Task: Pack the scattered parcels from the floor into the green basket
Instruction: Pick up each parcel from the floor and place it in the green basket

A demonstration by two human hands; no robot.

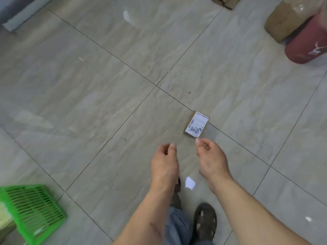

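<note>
A small brown parcel (196, 125) with a white shipping label lies flat on the tiled floor, right of centre. My right hand (211, 156) hangs just below it, fingers loosely curled, fingertips close to the parcel's near edge and holding nothing. To its left my left hand (165, 161) is also loosely curled and holds nothing. The green basket (33, 209) stands at the lower left, partly cut off by the frame edge. A large brown parcel (286, 20) wrapped in tape lies at the top right, and another brown parcel (225, 1) at the top edge.
A dark red cylinder (307, 45) with a white deer print leans over the large parcel at the top right. My feet in dark sandals (206, 221) stand at the bottom centre. A grey ledge (23, 13) runs along the top left.
</note>
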